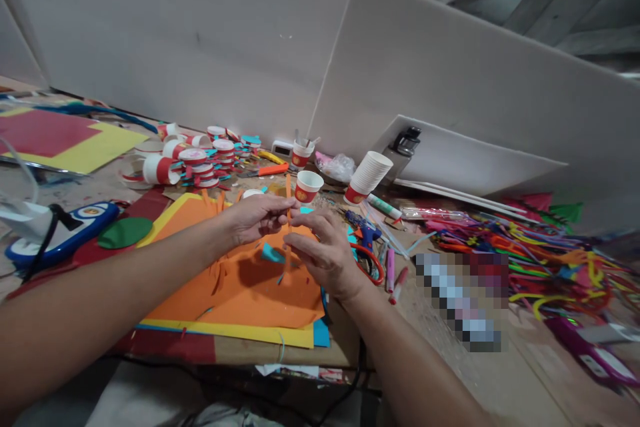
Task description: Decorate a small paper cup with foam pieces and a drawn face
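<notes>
A narrow orange paper strip stands upright above the worktable, pinched near its upper part by my left hand. Close on its right side is my right hand, with curved fingers and thumb against the strip just below the left fingertips. Beneath both hands lies a large orange paper sheet over a yellow sheet, with cut orange strips at its left. A small teal paper scrap rests on the orange sheet. Just beyond my hands stands a red and white paper cup.
A leaning stack of paper cups stands behind, near a dark bottle. Red-handled scissors and a blue glue gun lie right, beside colourful pipe cleaners. Several decorated cups and an orange-handled cutter sit at back left.
</notes>
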{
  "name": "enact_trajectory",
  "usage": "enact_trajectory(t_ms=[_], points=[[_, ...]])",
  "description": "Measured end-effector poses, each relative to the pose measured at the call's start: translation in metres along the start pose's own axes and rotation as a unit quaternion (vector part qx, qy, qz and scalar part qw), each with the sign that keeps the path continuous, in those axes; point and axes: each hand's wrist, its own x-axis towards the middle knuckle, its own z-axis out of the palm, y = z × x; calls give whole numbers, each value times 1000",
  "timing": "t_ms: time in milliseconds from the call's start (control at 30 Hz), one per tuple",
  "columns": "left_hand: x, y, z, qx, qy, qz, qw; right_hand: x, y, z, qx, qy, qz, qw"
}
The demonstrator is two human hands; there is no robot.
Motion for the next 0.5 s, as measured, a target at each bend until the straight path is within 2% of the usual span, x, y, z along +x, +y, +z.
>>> enact_trajectory(t_ms=[67, 267, 400, 500], points=[[0, 2, -1, 26, -2, 15, 1000, 1, -2, 1, 28, -1, 12, 1000], [-2, 16, -11, 83, 26, 117, 989, 4, -6, 6, 107, 39, 72, 991], [-1, 14, -13, 131, 25, 143, 981, 6, -12, 9, 151, 36, 165, 974], [-2, 6, -7, 207, 12, 154, 966, 7, -14, 8, 177, 55, 258, 948]])
